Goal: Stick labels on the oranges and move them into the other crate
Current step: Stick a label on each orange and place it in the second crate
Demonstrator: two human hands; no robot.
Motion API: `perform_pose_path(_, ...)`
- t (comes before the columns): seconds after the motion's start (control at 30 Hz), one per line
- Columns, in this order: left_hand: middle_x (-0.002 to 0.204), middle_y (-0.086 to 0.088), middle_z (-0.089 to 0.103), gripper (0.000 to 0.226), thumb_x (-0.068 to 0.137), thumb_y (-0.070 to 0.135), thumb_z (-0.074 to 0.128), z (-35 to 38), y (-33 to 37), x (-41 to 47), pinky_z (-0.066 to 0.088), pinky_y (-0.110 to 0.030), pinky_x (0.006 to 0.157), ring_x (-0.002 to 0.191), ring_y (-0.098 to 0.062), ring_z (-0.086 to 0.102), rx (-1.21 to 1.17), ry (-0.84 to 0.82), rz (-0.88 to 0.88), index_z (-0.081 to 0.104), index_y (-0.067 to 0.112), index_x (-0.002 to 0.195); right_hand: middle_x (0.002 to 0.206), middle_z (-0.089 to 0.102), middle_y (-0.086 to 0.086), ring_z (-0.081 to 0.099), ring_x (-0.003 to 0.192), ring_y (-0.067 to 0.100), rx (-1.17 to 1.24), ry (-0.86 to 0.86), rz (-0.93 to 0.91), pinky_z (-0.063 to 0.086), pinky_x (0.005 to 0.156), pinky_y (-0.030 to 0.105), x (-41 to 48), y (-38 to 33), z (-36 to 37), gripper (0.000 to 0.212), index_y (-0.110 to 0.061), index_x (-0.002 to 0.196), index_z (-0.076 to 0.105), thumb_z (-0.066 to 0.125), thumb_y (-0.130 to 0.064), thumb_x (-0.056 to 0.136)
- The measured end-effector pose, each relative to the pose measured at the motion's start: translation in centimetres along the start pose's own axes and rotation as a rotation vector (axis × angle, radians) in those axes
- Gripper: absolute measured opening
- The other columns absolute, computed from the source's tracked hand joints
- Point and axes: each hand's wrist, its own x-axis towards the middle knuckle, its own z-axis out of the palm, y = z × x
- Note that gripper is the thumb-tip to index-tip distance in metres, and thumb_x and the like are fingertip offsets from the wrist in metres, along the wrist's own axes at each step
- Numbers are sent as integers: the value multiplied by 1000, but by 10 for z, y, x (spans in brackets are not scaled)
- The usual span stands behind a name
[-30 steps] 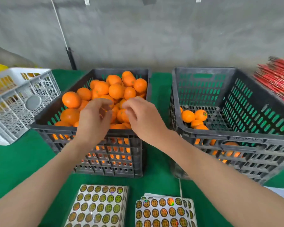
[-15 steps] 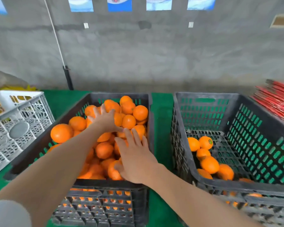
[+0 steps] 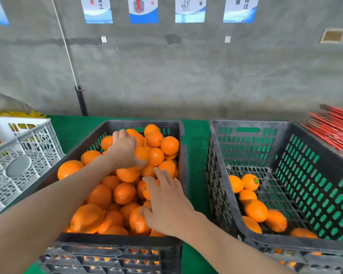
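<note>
The left black crate (image 3: 183, 155) is heaped with oranges (image 3: 124, 193). My left hand (image 3: 125, 149) reaches to the far part of the heap, its fingers curled down over an orange (image 3: 142, 154) and its thumb lying along it. My right hand (image 3: 166, 202) lies on the near right of the heap with fingers spread and fairly straight; its thumb touches another orange (image 3: 137, 221). The right black crate (image 3: 305, 165) holds several oranges on its floor, and one labelled orange (image 3: 249, 181) shows a green sticker. No label sheets are in view.
A white lattice crate (image 3: 18, 155) stands at the left. A stack of red flat cartons (image 3: 335, 131) lies at the far right. Green cloth (image 3: 196, 155) covers the table between the crates. A grey wall with a black pole (image 3: 81, 99) is behind.
Both hands moved forward from the crate's near rim onto the orange heap, the left one farthest. The view tilted up, so the label sheets dropped out of sight.
</note>
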Motion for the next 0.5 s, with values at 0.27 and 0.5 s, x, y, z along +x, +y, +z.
perform_pose_path(0.27,108,4,50,40,80,42,70,-9,-18,-37,46,-33,91,109,-19,52,-262,-50,144,57,21,111,141,35,12,30,131,32,156,266,136,29,106,40,74,28,-32,48,-15,133,39,55,-16,88)
perform_pose_path(0.5,155,-17,20,81,86,66,45,12,-4,41,23,-49,113,142,-36,19,-404,-88,-49,26,18,148,157,8,15,9,142,39,-149,83,185,16,114,50,172,77,-25,56,-20,148,17,36,-38,99)
